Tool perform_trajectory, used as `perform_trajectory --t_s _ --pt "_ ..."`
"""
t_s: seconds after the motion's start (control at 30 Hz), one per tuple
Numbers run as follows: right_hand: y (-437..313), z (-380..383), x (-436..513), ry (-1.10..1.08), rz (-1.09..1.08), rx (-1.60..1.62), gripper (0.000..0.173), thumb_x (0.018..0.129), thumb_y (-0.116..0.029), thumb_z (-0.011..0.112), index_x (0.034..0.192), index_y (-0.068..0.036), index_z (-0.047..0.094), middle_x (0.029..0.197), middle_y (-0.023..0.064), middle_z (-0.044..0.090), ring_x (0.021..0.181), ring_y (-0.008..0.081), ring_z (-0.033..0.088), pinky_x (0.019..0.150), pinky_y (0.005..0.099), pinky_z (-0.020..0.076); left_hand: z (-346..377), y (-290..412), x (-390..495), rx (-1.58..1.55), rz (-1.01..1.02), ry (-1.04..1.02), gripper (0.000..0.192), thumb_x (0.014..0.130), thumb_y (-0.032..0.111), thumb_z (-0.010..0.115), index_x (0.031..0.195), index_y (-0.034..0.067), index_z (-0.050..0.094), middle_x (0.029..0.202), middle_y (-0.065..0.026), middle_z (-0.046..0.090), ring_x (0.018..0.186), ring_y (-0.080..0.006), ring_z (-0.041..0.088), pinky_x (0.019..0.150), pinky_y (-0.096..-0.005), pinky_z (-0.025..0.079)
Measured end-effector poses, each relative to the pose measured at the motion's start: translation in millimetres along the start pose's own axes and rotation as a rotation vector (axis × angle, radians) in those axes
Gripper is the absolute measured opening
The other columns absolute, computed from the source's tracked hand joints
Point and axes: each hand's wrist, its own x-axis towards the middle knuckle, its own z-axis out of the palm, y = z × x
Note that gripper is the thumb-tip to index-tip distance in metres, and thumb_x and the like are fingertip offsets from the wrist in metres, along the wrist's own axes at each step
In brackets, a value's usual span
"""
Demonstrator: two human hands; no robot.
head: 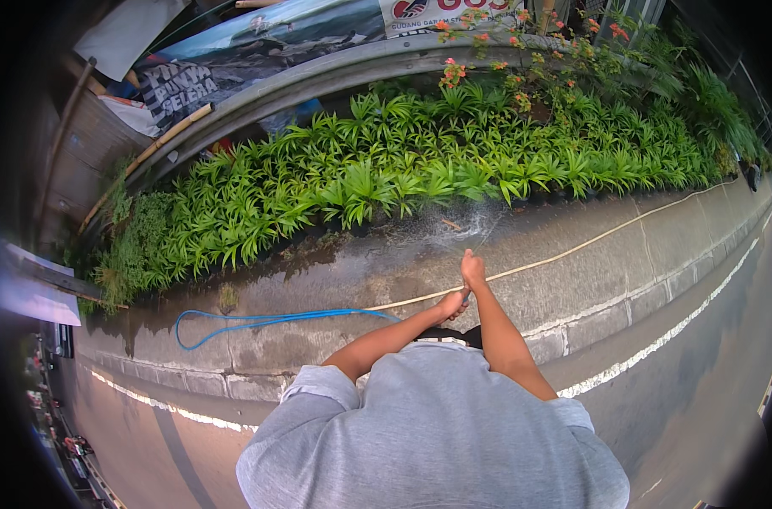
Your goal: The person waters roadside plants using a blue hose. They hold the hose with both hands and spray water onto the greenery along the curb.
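Observation:
Both my hands are in front of my body, close together, on a blue hose (277, 315). My left hand (452, 305) is closed around it lower down, and a short blue piece shows between the two hands. My right hand (473, 268) grips the end, its thumb up at the tip. Water (468, 229) sprays from there onto the wet pavement (386, 254) at the edge of low, leafy green plants (424, 159). A loop of the blue hose lies on the pavement to the left. My left forearm hides part of its run.
A pale yellow hose (577, 251) stretches along the pavement to the far right. Behind the plants runs a metal guardrail (335, 70) with printed banners beyond it. Flowering stems (452, 73) rise at the back. The kerb (207, 383) borders a road (144, 439) with a white line.

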Motion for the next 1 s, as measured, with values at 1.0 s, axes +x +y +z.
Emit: perform_trajectory --t_s 1.0 --pt "8.8 -32.2 -11.1 0.113 -0.009 0.045 0.059 0.089 -0.039 0.034 0.092 0.015 0.059 0.097 0.0361 0.055 0.1 0.0465 0.052 0.089 0.0471 0.0396 20.2 4.9 10.3 0.124 0.026 -0.025 0.057 0.089 0.062 0.024 0.061 0.015 0.04 0.05 0.0042 0.035 0.04 -0.0082 0.029 0.038 -0.0257 0.024"
